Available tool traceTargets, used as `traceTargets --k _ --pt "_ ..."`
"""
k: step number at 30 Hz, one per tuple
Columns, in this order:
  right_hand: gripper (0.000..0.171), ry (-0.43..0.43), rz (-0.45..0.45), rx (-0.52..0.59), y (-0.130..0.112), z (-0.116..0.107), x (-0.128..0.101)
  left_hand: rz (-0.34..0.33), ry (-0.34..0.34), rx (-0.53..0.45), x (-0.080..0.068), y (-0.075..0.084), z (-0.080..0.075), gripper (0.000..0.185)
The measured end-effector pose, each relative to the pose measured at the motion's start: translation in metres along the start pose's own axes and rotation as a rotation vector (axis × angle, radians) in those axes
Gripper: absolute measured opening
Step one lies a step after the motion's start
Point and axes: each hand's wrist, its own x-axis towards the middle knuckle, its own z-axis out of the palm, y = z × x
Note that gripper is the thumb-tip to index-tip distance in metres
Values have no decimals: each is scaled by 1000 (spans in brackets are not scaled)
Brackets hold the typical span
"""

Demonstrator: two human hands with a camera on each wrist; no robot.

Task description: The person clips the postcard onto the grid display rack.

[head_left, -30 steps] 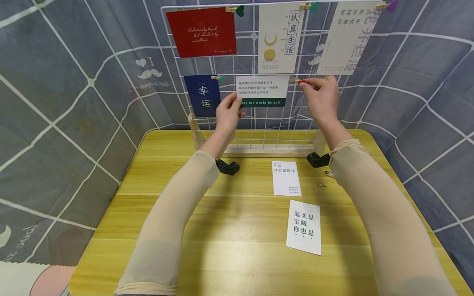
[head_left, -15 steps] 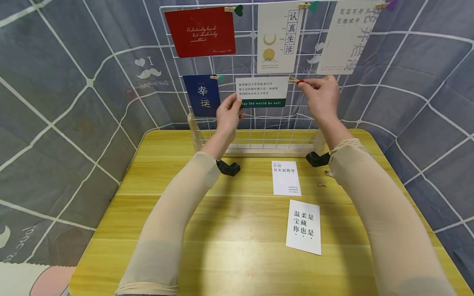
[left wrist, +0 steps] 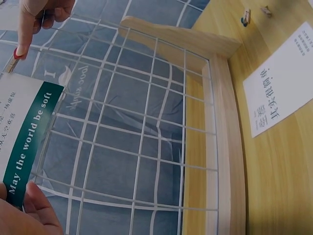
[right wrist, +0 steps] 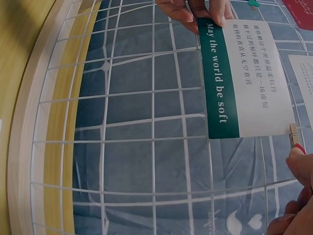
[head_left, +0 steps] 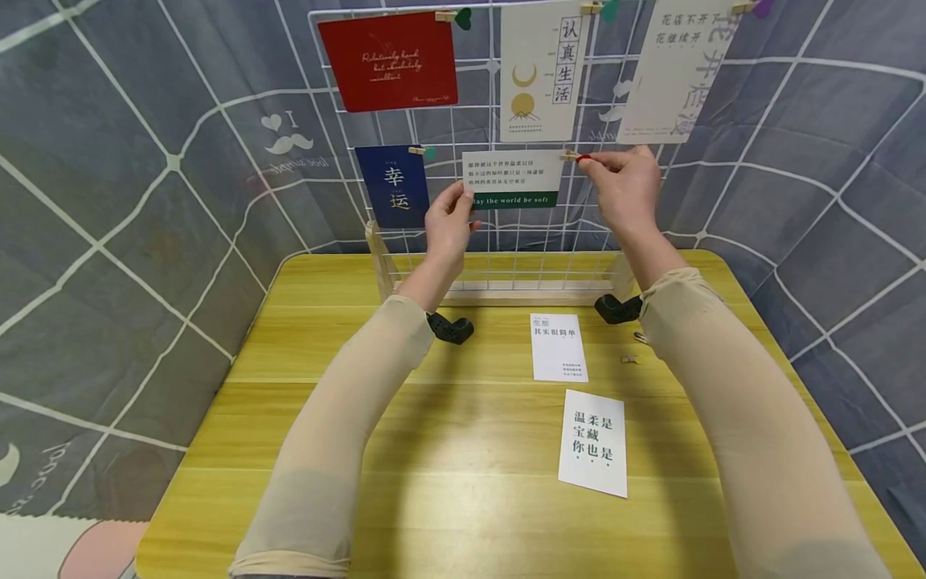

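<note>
Tho L-wrist crops card (right wrist: 249,81), R-wrist doesn't.

Beige sleeves (head_left: 325,426) have gathered cuffs (head_left: 676,288); rounded black pieces (head_left: 452,330) protrude beside them.

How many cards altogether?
7: red card, moon card, grey-lettered card high on the wire grid; blue card, green-banded card below; two white cards on the table. Sleeves may hide others.

Yellow wood-grain table (head_left: 304,418), two white cards (head_left: 593,470) (both printed), two small clips (head_left: 628,359), wooden-footed wire rack (head_left: 506,297)
</note>
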Motion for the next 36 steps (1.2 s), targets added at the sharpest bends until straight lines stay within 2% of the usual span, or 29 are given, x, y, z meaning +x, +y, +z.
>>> traceTargets --k 20,36 --pt "35 3 7 -4 -4 5 4 -15 44 -51 0 2 6 34" --pt "35 3 -21 10 -5 8 1 -26 61 -54 -2 1 9 34"
